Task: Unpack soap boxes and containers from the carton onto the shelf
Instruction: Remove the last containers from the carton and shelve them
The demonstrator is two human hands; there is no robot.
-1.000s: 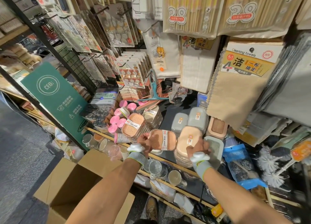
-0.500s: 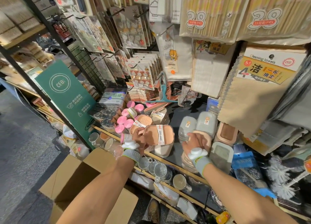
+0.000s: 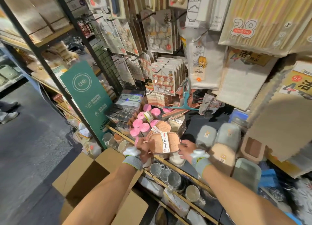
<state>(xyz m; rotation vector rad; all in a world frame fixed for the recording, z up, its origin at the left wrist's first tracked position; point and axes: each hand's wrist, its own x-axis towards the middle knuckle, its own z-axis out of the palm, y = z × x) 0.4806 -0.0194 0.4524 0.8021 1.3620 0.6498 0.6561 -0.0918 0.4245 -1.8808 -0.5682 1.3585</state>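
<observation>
Near shelf (image 3: 195, 123) front: soap box (image 3: 166, 143), label up, gripped by its left rim in left hand (image 3: 145, 149); right hand (image 3: 186, 148) slack just beside. Advice: seat it flat by matching box (image 3: 162, 127), right hand steadying.

Both forearms were stretched forward; the left hand (image 3: 144, 149) gripped the soap box (image 3: 166, 143), the right hand (image 3: 186, 149) loose-fingered beside it.

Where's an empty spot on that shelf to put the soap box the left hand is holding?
The bare dark shelf between the stacked soap boxes and the grey containers, just behind the right hand, looks free. Left of it the pink-lidded jars are packed tight, and to the right the containers sit close together.
</observation>
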